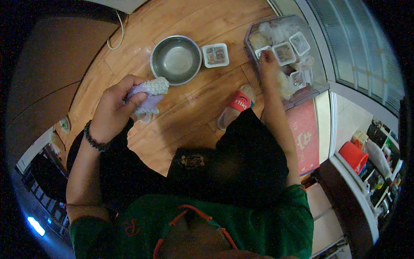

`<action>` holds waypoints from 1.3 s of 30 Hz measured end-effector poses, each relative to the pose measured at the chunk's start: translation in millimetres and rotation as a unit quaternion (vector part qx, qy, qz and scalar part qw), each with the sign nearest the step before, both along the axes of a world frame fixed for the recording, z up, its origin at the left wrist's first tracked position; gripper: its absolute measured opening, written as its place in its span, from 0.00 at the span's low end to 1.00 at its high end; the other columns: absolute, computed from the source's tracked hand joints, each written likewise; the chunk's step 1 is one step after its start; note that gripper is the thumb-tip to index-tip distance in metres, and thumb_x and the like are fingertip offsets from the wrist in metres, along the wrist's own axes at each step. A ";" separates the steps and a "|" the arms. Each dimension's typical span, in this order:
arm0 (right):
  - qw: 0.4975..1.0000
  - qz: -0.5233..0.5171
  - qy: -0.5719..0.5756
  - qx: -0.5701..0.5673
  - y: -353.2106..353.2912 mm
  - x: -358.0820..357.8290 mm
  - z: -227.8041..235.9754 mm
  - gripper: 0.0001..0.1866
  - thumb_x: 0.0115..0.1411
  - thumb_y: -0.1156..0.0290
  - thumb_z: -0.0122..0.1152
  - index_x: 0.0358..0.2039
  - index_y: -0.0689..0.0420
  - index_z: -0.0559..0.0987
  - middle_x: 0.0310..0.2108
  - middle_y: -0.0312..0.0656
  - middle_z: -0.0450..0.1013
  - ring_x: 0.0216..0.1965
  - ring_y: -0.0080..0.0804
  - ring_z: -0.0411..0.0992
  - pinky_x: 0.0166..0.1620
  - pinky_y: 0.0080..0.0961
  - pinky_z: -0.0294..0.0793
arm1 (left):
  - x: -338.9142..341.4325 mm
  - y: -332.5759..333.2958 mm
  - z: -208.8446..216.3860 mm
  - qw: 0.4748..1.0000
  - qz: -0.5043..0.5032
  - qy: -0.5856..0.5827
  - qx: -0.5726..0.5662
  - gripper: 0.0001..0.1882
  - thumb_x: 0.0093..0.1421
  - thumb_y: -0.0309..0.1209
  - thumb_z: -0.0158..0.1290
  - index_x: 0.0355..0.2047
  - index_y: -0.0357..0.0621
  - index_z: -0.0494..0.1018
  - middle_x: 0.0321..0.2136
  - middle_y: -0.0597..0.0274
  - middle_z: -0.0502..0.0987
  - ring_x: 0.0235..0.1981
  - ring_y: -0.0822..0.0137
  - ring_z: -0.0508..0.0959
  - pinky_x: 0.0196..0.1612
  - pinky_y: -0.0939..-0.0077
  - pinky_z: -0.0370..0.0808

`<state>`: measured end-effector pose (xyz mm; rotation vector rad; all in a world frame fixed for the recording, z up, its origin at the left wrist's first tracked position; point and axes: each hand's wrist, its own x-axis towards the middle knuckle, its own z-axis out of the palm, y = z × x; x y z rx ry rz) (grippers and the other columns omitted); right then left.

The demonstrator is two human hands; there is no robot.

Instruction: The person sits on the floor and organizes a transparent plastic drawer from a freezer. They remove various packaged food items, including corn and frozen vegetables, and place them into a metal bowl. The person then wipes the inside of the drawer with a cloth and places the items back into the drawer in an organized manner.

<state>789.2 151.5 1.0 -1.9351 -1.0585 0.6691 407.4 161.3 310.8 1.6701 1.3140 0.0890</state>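
Observation:
My left hand [115, 103], with a dark beaded bracelet on the wrist, grips a folded lavender and pale green cloth [151, 93] to the lower left of a steel basin [155, 60]. At the upper right, my right hand [269, 67] reaches into a grey clear plastic bin [320, 89]. Its fingers are closed at the edge of a small white plastic container [260, 52], partly hidden by the hand. Around it in the bin lie more white containers [283, 53] and clear plastic bags [280, 31]. Another white container [215, 55] with small contents sits on the floor beside the basin.
The wooden floor [185, 112] spreads under everything. My slippered foot [240, 101] stands between basin and bin. A red mat [305, 134] lies below the bin, near a glass-paned door frame [353, 93]. A white cable [122, 32] hangs at the upper left.

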 end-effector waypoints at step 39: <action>0.986 0.043 0.156 -0.033 4.0 -4.3 -31.1 0.15 0.51 0.68 0.60 0.39 0.61 0.77 0.32 0.44 0.74 0.30 0.30 0.72 0.35 0.24 0.71 | 11.9 3.3 -4.5 1.000 -0.018 0.015 -0.011 0.10 0.57 0.26 0.49 0.39 0.38 0.68 0.32 0.61 0.73 0.36 0.70 0.72 0.40 0.78 0.68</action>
